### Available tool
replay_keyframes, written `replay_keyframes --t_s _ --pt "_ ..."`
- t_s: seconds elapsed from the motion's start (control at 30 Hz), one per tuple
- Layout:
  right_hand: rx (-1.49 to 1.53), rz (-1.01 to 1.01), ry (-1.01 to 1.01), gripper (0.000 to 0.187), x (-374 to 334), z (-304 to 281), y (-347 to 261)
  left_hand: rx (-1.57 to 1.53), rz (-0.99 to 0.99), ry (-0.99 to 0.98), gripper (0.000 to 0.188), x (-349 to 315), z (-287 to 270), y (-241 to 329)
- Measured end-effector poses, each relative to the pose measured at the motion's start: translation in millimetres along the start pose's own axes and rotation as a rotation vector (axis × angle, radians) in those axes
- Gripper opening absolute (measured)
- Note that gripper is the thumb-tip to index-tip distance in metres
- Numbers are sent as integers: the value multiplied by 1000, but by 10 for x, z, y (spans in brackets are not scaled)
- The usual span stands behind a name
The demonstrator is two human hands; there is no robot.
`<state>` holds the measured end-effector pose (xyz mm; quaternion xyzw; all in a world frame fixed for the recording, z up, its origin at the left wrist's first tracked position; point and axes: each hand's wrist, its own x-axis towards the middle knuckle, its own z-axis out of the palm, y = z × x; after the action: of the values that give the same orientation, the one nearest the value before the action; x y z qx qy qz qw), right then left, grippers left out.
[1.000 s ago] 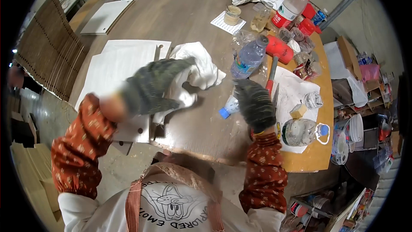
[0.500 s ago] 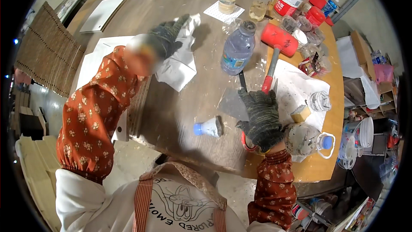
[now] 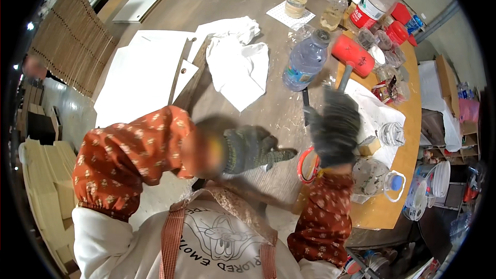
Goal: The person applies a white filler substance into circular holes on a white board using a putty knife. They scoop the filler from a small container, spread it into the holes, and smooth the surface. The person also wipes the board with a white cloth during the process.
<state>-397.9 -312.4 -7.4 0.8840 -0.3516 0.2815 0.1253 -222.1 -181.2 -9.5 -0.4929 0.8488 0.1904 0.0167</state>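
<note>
My left hand (image 3: 250,150), in a grey knit glove, hovers low over the table's front part. Its fingers stretch to the right, and a small pale bit of something shows beneath them. The blue-capped cut bottle top is hidden there. My right hand (image 3: 336,126), in a dark glove, is smeared by motion beside the grey handle of a red-headed mallet (image 3: 354,54); whether it grips anything is unclear. A red ring-shaped handle (image 3: 308,165) lies by its wrist. A labelled plastic bottle of clear liquid (image 3: 305,62) stands beyond, and a crumpled white cloth (image 3: 240,70) lies beyond my left hand.
White panels (image 3: 144,72) are stacked at the left. A cup of tan paste (image 3: 295,5) stands on a perforated white sheet at the back. Bottles and jars crowd the far right corner. A cut plastic jug (image 3: 369,176) and a sponge block (image 3: 369,147) are near my right hand.
My left hand has let go of the white cloth and come back toward the table's front edge, covering the cut bottle top. My right hand has shifted forward and blurred. The view has turned slightly.
</note>
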Motion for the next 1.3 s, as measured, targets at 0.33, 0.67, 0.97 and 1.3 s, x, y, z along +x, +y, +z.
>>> replay_keyframes --t_s 0.33,0.67,0.97,1.3 --pt "16 -178 -419 29 -411 142 -612 -257 -553 42 71 45 -480 -803" --pt "-64 75 -500 39 -238 312 -503 -124 -381 105 66 -202 -1070 -440" --pt "289 -254 -618 42 -898 -185 -981 134 -224 409 44 -784 -135 92" --pt "534 -523 -324 31 -1304 -365 -1227 -1894 -378 837 45 -827 1628 247"
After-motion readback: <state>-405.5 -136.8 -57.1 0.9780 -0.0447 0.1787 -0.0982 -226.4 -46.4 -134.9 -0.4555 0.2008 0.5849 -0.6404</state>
